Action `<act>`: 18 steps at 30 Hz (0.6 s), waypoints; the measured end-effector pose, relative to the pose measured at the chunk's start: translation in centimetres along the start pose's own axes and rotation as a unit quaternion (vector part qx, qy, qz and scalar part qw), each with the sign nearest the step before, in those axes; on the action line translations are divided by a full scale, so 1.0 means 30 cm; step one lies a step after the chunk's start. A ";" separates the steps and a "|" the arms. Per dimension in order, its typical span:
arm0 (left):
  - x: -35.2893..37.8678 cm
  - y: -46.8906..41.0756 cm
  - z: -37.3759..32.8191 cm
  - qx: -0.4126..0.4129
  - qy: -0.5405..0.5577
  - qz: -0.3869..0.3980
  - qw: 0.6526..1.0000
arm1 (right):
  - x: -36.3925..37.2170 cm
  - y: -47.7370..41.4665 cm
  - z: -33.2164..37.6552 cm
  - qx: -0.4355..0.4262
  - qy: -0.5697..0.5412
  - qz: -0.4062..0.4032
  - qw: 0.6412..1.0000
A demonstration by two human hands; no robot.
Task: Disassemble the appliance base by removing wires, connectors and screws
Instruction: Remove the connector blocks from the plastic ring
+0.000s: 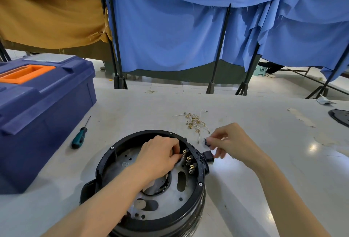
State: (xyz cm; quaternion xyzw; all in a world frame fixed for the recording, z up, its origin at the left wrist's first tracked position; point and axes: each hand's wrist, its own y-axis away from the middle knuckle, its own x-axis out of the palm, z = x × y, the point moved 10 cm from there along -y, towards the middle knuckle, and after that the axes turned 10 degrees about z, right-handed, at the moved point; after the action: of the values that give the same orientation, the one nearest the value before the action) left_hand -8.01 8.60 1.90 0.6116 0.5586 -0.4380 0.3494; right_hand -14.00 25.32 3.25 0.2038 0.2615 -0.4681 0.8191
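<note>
Upturned base (103,163) on bench (132,108), close in front. Inside it, left hand (158,153) pinching a connector (186,151) by the rim; outside, right hand (230,142) gripping the switch (207,155). Best pulled straight off the tab, switch braced, gripping brass rather than wire, no twisting.

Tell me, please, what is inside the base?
A holed metal plate and brass terminals by the right rim of the base. The left hand pinches at the terminals; it and the forearm cover the plate's middle, so what lies beneath cannot be seen.
</note>
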 end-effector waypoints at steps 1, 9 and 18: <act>-0.003 0.000 0.001 0.001 0.005 0.003 1.000 | 0.020 0.009 0.034 -0.025 -0.012 0.013 1.000; -0.010 0.011 0.022 0.014 0.063 0.037 0.997 | 0.156 0.015 0.100 -0.093 -0.066 0.024 0.993; -0.002 0.037 0.006 0.059 0.162 0.060 0.983 | 0.208 0.008 0.085 -0.088 -0.128 0.103 0.982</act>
State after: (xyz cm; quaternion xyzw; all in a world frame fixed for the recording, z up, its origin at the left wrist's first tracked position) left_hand -6.94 8.27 1.82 0.7261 0.5434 -0.3440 0.2430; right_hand -10.54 19.84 1.38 0.0949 0.1727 -0.3784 0.9044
